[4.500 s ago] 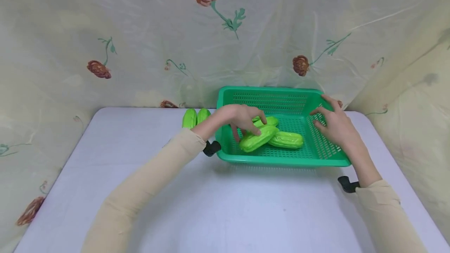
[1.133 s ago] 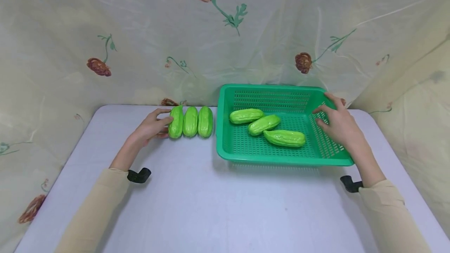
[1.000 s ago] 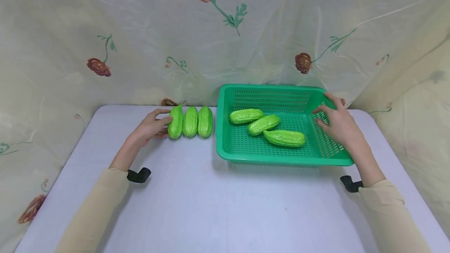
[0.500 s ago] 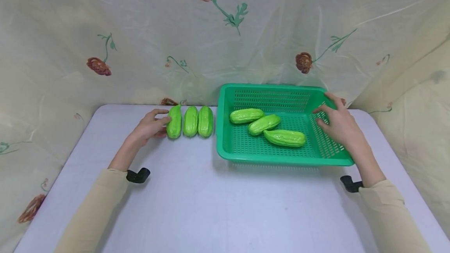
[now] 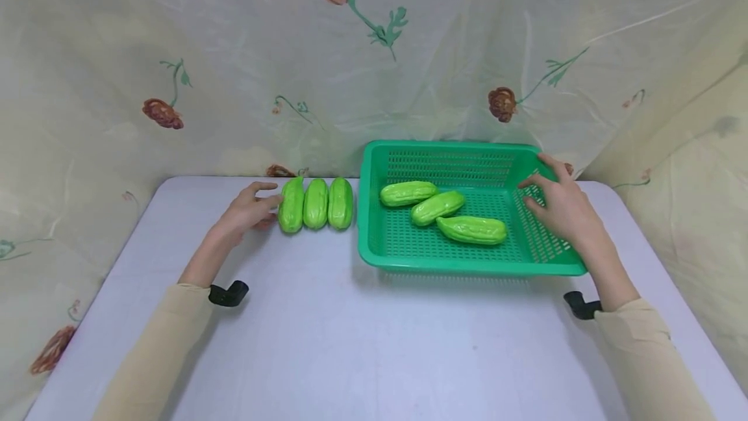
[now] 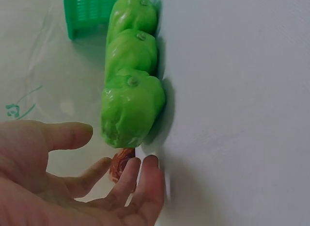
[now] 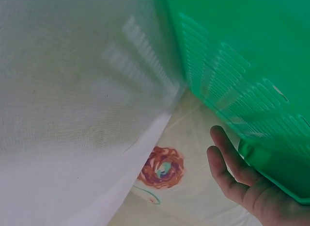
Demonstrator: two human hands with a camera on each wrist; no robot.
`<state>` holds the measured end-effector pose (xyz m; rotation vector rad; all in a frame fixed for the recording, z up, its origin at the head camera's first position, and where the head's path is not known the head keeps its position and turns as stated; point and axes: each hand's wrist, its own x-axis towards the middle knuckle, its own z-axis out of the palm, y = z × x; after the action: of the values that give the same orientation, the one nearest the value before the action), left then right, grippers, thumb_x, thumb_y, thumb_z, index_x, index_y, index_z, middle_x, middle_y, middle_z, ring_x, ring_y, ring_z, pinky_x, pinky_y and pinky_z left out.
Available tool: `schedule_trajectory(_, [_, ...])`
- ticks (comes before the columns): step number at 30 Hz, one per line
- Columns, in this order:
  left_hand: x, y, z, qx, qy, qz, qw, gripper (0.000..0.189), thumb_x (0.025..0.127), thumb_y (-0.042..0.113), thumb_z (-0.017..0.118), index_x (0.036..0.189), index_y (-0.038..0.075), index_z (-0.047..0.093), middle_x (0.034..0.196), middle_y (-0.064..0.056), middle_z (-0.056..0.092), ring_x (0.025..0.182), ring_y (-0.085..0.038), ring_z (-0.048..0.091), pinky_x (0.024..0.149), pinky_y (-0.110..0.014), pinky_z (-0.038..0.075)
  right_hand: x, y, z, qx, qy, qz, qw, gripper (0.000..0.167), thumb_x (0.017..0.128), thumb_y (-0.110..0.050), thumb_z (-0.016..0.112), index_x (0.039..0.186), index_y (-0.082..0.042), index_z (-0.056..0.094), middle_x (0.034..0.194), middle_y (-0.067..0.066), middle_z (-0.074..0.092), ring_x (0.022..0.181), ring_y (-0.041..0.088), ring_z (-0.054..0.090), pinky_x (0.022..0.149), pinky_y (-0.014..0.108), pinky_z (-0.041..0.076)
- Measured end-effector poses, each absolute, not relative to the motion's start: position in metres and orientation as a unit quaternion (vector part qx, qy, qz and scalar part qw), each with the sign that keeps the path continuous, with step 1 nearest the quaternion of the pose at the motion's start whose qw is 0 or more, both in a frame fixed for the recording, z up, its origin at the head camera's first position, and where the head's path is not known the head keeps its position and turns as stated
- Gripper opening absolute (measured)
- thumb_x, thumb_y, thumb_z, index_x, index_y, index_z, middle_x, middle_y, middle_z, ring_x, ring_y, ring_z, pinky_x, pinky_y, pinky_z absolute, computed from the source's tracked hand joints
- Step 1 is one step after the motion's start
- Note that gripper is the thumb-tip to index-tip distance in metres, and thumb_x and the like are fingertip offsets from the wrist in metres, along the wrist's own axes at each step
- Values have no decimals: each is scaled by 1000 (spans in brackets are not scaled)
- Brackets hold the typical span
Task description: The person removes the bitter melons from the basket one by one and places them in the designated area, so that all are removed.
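Observation:
Three light-green ribbed gourds stand side by side on the table left of the basket. At the leftmost gourd [image 5: 291,205], my left hand [image 5: 248,210] has its thumb and fingers spread. The left wrist view shows a gap between the thumb [image 6: 72,135] and that gourd [image 6: 128,112]. The middle gourd [image 5: 316,204] and the right gourd [image 5: 340,204] lie beyond it. My right hand [image 5: 563,210] rests over the right rim of a green plastic basket [image 5: 450,266], some fingers inside and others outside. In the right wrist view, two extended fingers [image 7: 227,172] show outside the basket wall.
Inside the basket lie three more gourds: one at the back left [image 5: 408,193], a slanted one [image 5: 437,207] and one in front [image 5: 472,230]. A flower-printed curtain [image 5: 234,70] hangs behind the white table [image 5: 380,343].
The left hand has carried a gourd from the basket to the left end of the row, then loosened its fingers from it. The right hand has stayed at the basket's rim.

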<state>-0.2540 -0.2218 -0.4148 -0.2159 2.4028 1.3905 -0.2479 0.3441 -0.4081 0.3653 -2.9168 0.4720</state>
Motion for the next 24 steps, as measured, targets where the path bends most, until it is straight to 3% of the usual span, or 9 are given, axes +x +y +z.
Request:
schedule_trajectory(4, [-254,-226,-409,-77,864,468,168,65,115,36,48,172,15,26,168,-26,43,135,-38,60,91,-33,53,-248,343,-408,122,-976,161,82,25,103,-9,70,127,-2,72,175,30,23,136,71,45,97,84,44])
schedule_trajectory(10, [-249,-219,-399,-73,872,469,120,59,114,32,49,168,15,35,166,-23,47,146,-42,52,112,-48,49,-245,344,-408,112,-977,164,75,27,102,-11,69,128,-3,72,176,28,22,138,70,44,101,84,44])
schedule_trajectory(16, [-244,-198,-387,-56,872,486,13,42,112,23,56,153,14,56,155,-18,60,144,-41,58,101,-41,51,-245,345,-408,112,-977,163,77,26,102,-10,69,127,-3,73,176,28,22,137,70,44,100,84,44])
schedule_trajectory(22, [-239,-175,-371,3,867,499,-3,37,112,17,57,148,11,60,151,-19,62,140,-38,59,118,-50,51,-246,345,-407,117,-977,162,77,26,102,-10,69,127,-3,73,175,29,22,139,71,42,101,85,43])
schedule_trajectory(24, [-239,-167,-364,29,867,498,6,37,111,17,57,147,9,61,150,-19,63,137,-38,59,118,-51,50,-246,345,-407,120,-976,162,81,25,102,-10,70,126,-3,73,175,29,23,138,71,44,100,85,43])
